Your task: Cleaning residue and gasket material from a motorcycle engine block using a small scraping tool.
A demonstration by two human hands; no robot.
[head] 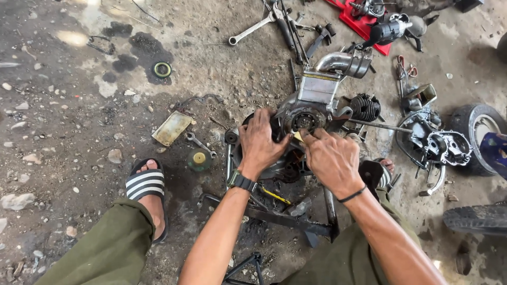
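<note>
Oil-stained concrete floor held a small engine (pixel 311 113) at frame centre; left hand (pixel 261 141) lay with fingers spread on its casing, right hand (pixel 330 157) pinched a small pale part (pixel 299 136), best kept square to the flywheel (pixel 304 121).

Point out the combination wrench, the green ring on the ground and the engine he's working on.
Combination wrench (pixel 251 29): head view, middle of its shank.
Green ring (pixel 162 69): head view, on its rim, over the dark oil stain.
Engine (pixel 318 89): head view, on the pale block above both hands.
</note>
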